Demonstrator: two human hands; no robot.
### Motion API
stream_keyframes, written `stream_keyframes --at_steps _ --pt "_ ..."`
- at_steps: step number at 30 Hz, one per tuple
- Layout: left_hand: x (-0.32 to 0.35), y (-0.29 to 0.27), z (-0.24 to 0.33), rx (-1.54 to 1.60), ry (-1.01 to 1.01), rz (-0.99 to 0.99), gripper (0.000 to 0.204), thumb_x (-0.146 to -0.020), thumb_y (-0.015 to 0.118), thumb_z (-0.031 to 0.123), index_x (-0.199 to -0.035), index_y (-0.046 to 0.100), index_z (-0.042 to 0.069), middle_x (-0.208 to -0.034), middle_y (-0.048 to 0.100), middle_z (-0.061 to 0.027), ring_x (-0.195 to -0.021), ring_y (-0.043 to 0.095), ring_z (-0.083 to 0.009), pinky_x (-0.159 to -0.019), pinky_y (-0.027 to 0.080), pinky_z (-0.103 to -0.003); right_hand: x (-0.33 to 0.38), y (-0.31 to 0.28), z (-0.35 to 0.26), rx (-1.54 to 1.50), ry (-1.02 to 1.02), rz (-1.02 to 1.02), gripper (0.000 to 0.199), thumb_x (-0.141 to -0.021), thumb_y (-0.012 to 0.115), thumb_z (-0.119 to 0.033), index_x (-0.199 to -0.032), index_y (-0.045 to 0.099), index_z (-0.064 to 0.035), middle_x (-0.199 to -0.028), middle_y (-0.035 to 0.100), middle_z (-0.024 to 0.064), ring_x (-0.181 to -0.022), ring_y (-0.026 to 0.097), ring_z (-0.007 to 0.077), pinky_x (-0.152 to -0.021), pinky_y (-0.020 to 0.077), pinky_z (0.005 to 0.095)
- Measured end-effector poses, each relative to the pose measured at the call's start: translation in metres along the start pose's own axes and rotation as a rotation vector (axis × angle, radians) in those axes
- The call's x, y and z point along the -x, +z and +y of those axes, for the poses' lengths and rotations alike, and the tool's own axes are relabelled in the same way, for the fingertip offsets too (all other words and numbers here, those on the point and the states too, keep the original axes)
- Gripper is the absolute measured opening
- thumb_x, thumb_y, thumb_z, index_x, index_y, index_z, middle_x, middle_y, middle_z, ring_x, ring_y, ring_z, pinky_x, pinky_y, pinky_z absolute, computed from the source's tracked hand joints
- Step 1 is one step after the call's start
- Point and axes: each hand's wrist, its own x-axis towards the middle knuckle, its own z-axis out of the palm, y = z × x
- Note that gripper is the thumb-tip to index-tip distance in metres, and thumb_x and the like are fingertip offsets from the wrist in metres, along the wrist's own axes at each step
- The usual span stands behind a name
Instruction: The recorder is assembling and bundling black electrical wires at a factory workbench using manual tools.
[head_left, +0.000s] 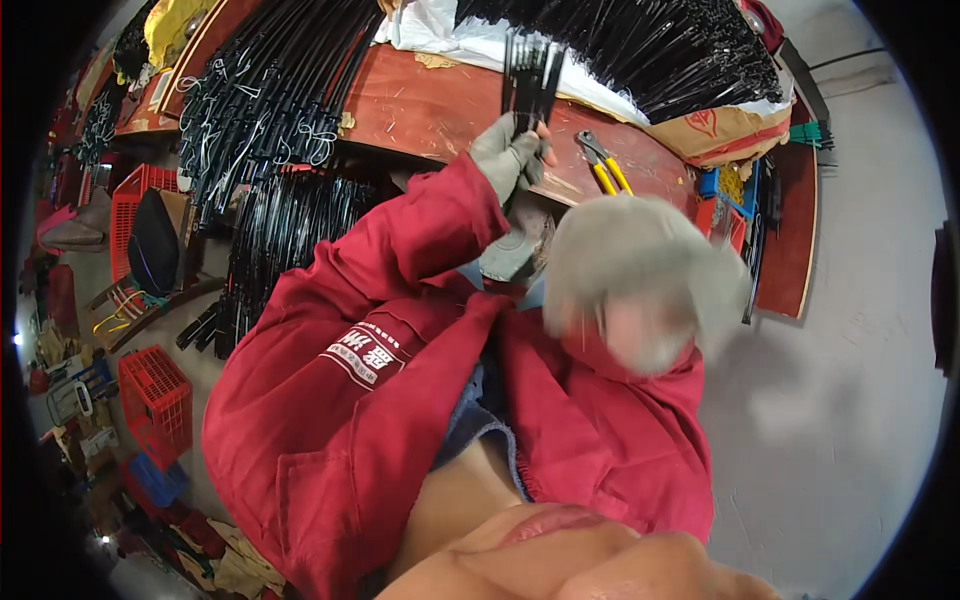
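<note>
My left hand (510, 155), in a grey glove with bare fingertips, is closed around a small bundle of thin black rods (530, 85). The rods point up and away over the table's near edge. My right hand (645, 280), also in a grey glove, is raised close to the camera and smeared by motion. Its fingers cannot be made out, nor whether it holds anything. Between and beyond the hands, cutting pliers with yellow handles (605, 165) lie on the reddish table (420, 105).
A big heap of black rods (640, 50) lies on white sheeting at the back. More long black rods with pale loops (270, 100) hang over the table's left edge. Red crates (155, 400) stand on the floor at left. A blue bin (735, 190) sits at right.
</note>
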Motion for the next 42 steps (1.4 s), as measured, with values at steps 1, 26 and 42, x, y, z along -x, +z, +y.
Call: stream_keyframes --at_steps 1,26,42 --pt "0.006 -0.01 -0.002 0.039 -0.025 -0.017 0.015 -0.09 0.04 0.018 -0.1 0.045 0.007 -0.077 0.056 -0.0036 -0.056 0.049 -0.0068 -0.051 0.041 -0.019 0.014 -0.002 0.015 0.068 0.104 0.128 0.009 -0.082 0.043 -0.001 -0.089 0.047 0.0011 -0.074 0.054 0.0163 -0.05 0.05 0.0164 -0.041 0.0414 0.0256" --pt "0.024 -0.028 -0.006 -0.49 -0.671 -0.523 0.046 -0.087 0.045 0.036 -0.11 0.049 -0.003 -0.102 0.058 -0.0138 -0.096 0.054 -0.0232 -0.088 0.04 -0.035 0.069 -0.047 0.062 -0.157 1.17 0.801 0.012 -0.084 0.05 -0.009 -0.089 0.058 -0.0016 -0.082 0.06 0.0089 -0.069 0.056 0.0153 -0.055 0.0461 0.0263" --pt "-0.017 0.025 0.023 -1.26 0.459 -0.397 0.01 -0.083 0.054 0.01 -0.091 0.059 0.006 -0.09 0.057 -0.0037 -0.079 0.055 -0.0132 -0.077 0.047 -0.027 0.266 0.019 0.071 0.217 1.008 0.437 0.018 -0.082 0.047 -0.002 -0.09 0.062 -0.0093 -0.068 0.057 0.0001 -0.055 0.05 0.0071 -0.05 0.0414 0.0221"
